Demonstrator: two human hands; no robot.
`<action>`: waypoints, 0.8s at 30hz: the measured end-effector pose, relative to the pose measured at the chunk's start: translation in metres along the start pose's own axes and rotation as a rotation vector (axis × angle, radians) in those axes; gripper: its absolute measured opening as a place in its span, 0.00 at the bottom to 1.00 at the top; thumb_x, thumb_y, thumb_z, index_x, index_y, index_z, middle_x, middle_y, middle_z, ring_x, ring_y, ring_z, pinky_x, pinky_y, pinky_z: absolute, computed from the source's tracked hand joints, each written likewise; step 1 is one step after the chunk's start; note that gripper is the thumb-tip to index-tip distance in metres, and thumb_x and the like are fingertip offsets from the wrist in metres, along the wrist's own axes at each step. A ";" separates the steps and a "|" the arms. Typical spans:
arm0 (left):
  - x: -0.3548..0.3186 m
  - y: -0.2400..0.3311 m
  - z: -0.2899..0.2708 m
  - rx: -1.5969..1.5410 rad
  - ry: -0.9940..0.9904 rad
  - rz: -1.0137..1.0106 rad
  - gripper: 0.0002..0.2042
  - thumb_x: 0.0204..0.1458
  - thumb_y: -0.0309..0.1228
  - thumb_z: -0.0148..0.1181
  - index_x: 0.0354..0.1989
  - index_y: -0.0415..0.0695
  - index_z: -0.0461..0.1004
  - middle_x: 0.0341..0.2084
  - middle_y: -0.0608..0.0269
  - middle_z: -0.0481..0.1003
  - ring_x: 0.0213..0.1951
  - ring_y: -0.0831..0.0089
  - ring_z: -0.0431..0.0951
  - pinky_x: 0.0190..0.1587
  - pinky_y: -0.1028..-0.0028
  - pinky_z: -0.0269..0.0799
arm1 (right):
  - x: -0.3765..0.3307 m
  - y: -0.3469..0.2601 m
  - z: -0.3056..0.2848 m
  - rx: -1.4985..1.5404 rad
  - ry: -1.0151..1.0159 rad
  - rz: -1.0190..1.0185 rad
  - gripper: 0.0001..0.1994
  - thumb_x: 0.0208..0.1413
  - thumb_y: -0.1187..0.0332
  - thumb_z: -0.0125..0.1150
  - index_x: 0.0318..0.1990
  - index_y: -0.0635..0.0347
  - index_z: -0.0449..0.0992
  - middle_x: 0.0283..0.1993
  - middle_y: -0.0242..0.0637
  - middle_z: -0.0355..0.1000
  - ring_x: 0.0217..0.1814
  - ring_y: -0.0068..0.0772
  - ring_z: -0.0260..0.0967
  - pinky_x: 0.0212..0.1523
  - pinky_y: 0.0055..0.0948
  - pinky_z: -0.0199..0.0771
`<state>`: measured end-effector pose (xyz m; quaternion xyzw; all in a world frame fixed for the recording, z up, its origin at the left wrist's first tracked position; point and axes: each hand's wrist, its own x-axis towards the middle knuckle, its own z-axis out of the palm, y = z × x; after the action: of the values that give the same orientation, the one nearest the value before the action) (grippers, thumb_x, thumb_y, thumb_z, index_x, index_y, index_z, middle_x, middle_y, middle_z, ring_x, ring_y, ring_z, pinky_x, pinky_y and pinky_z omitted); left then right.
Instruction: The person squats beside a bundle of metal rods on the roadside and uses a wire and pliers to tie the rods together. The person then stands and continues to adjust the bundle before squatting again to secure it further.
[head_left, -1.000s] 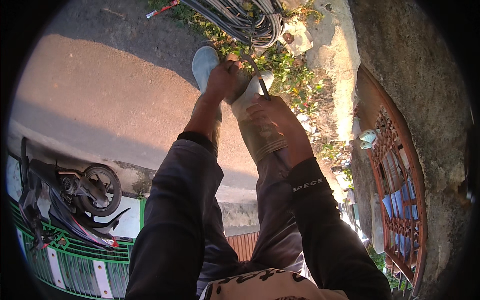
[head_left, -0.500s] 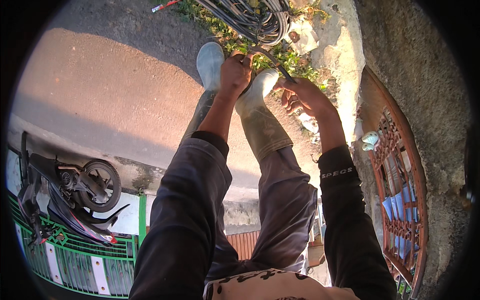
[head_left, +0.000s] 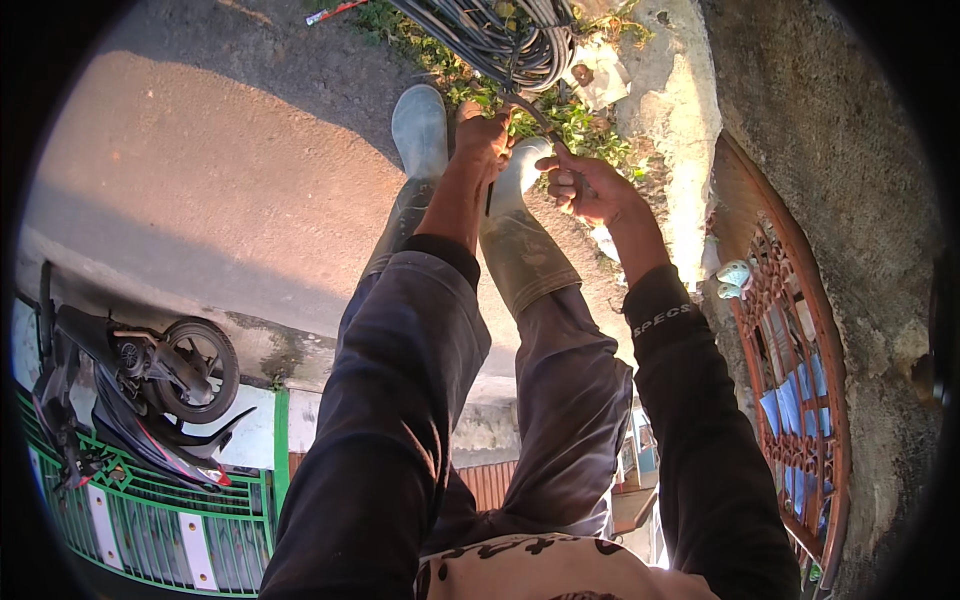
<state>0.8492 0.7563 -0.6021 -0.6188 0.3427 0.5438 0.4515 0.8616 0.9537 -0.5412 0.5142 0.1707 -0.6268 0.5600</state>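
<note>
A bundle of dark cable (head_left: 535, 58) lies coiled on the ground ahead of my boots, with one thick length of it running toward my right hand (head_left: 598, 190). That hand is closed around this length, the fingers curled in and the thumb along it. My left hand (head_left: 482, 138), between the boots and just beside the coil, is closed with its fingers pointing down. A thin dark strip (head_left: 489, 199) sticks out below it, by the wrist; what the fingers grip is hidden.
My grey rubber boots (head_left: 419, 130) stand on the pavement. Green weeds (head_left: 575, 125) and a crumpled pale wrapper (head_left: 600, 78) lie around the coil. A concrete edge (head_left: 690, 150) and a brown metal grille (head_left: 800, 380) are at right. A parked motorcycle (head_left: 150, 370) is at left.
My right hand has moved slightly left and its fingers have curled in more tightly on the cable. My left hand has turned a little, and the dark strip below it shows more.
</note>
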 end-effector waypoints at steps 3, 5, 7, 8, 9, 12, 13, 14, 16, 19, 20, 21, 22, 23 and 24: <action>0.001 -0.004 0.002 -0.054 0.034 0.034 0.19 0.60 0.46 0.64 0.26 0.45 0.68 0.14 0.67 0.65 0.14 0.76 0.61 0.14 0.75 0.51 | 0.019 0.027 0.002 0.143 -0.103 -0.145 0.19 0.65 0.54 0.59 0.49 0.64 0.72 0.38 0.37 0.67 0.42 0.37 0.65 0.48 0.43 0.70; 0.004 -0.007 -0.005 0.010 0.091 0.050 0.20 0.59 0.47 0.63 0.27 0.42 0.71 0.15 0.64 0.68 0.15 0.73 0.65 0.15 0.72 0.55 | 0.018 0.037 0.017 0.234 0.029 -0.156 0.20 0.64 0.54 0.60 0.52 0.62 0.70 0.44 0.42 0.69 0.48 0.45 0.67 0.54 0.51 0.69; -0.008 0.000 0.003 0.198 0.205 0.076 0.22 0.59 0.48 0.63 0.27 0.37 0.75 0.16 0.59 0.71 0.17 0.69 0.70 0.17 0.68 0.61 | 0.017 0.050 0.027 0.337 -0.030 -0.179 0.22 0.65 0.51 0.57 0.56 0.59 0.68 0.55 0.50 0.69 0.60 0.58 0.65 0.64 0.66 0.59; -0.006 -0.002 0.001 0.256 0.201 0.117 0.23 0.59 0.49 0.62 0.30 0.36 0.76 0.16 0.58 0.72 0.18 0.67 0.72 0.19 0.67 0.64 | 0.019 0.052 0.033 0.378 -0.128 -0.176 0.22 0.65 0.51 0.56 0.55 0.59 0.69 0.55 0.50 0.69 0.61 0.58 0.65 0.64 0.67 0.59; -0.004 -0.004 -0.002 0.313 0.196 0.157 0.24 0.59 0.50 0.62 0.32 0.34 0.77 0.17 0.57 0.74 0.19 0.66 0.74 0.21 0.67 0.66 | 0.020 0.053 0.038 0.418 -0.226 -0.173 0.22 0.65 0.50 0.55 0.55 0.59 0.69 0.55 0.50 0.69 0.62 0.59 0.65 0.64 0.68 0.58; 0.023 -0.014 -0.012 0.663 0.285 0.359 0.27 0.57 0.51 0.62 0.49 0.36 0.77 0.36 0.50 0.80 0.34 0.62 0.81 0.37 0.65 0.75 | 0.027 0.059 0.045 0.416 -0.338 -0.161 0.20 0.62 0.53 0.53 0.54 0.58 0.69 0.54 0.50 0.70 0.62 0.58 0.65 0.64 0.66 0.59; 0.027 -0.013 -0.013 0.915 0.329 0.521 0.27 0.56 0.51 0.63 0.52 0.38 0.76 0.41 0.49 0.79 0.38 0.62 0.81 0.41 0.65 0.76 | 0.033 0.059 0.046 0.385 -0.347 -0.177 0.19 0.61 0.56 0.54 0.53 0.59 0.70 0.54 0.50 0.70 0.61 0.57 0.66 0.64 0.65 0.60; 0.024 -0.020 -0.011 0.993 0.346 0.506 0.29 0.55 0.51 0.63 0.55 0.39 0.75 0.46 0.49 0.78 0.42 0.62 0.81 0.44 0.65 0.75 | 0.033 0.068 0.042 0.369 -0.342 -0.193 0.19 0.59 0.58 0.54 0.53 0.59 0.70 0.53 0.50 0.70 0.61 0.56 0.66 0.64 0.64 0.61; 0.006 -0.017 0.001 0.960 0.385 0.329 0.31 0.53 0.52 0.63 0.59 0.41 0.73 0.54 0.48 0.76 0.50 0.62 0.79 0.52 0.64 0.73 | 0.026 0.076 0.043 0.387 -0.283 -0.169 0.17 0.57 0.62 0.53 0.51 0.59 0.70 0.51 0.48 0.70 0.57 0.54 0.68 0.63 0.60 0.62; 0.006 -0.007 0.019 0.871 0.275 0.251 0.34 0.51 0.54 0.63 0.60 0.42 0.72 0.56 0.47 0.75 0.55 0.57 0.77 0.56 0.62 0.71 | 0.024 0.061 0.047 0.383 -0.253 -0.121 0.14 0.55 0.66 0.52 0.48 0.59 0.71 0.48 0.46 0.71 0.52 0.51 0.70 0.61 0.56 0.65; 0.001 -0.017 0.023 0.893 0.198 0.266 0.34 0.51 0.55 0.62 0.60 0.42 0.72 0.56 0.47 0.75 0.56 0.55 0.77 0.57 0.61 0.71 | 0.019 0.069 0.039 0.399 -0.228 -0.094 0.13 0.55 0.66 0.51 0.46 0.59 0.72 0.47 0.46 0.72 0.51 0.50 0.70 0.59 0.55 0.66; 0.001 -0.016 0.026 0.896 0.139 0.219 0.34 0.50 0.55 0.62 0.59 0.41 0.73 0.54 0.47 0.76 0.55 0.54 0.78 0.56 0.60 0.72 | 0.020 0.072 0.032 0.408 -0.227 -0.109 0.10 0.55 0.67 0.51 0.41 0.60 0.73 0.44 0.45 0.74 0.48 0.47 0.71 0.55 0.52 0.68; 0.002 -0.013 0.029 0.897 0.080 0.173 0.35 0.49 0.56 0.62 0.58 0.41 0.74 0.52 0.47 0.78 0.54 0.52 0.78 0.56 0.59 0.72 | 0.022 0.069 0.023 0.356 -0.199 -0.117 0.10 0.55 0.66 0.51 0.40 0.60 0.73 0.42 0.46 0.74 0.46 0.46 0.72 0.54 0.50 0.69; 0.000 -0.016 0.030 0.900 0.023 0.111 0.35 0.48 0.57 0.63 0.57 0.40 0.74 0.50 0.47 0.79 0.54 0.51 0.79 0.55 0.57 0.73 | 0.019 0.070 0.016 0.313 -0.169 -0.117 0.09 0.55 0.66 0.51 0.39 0.60 0.73 0.40 0.46 0.74 0.43 0.45 0.72 0.52 0.49 0.70; 0.001 -0.029 0.037 0.910 0.035 0.174 0.32 0.47 0.54 0.63 0.52 0.39 0.76 0.45 0.47 0.79 0.48 0.52 0.79 0.51 0.59 0.73 | 0.019 0.057 0.011 0.252 -0.153 -0.125 0.09 0.55 0.66 0.51 0.38 0.61 0.73 0.39 0.46 0.75 0.41 0.44 0.73 0.50 0.47 0.71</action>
<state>0.8620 0.8013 -0.5977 -0.3356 0.6048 0.3635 0.6241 0.9100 0.9169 -0.5320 0.5193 0.0792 -0.7142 0.4625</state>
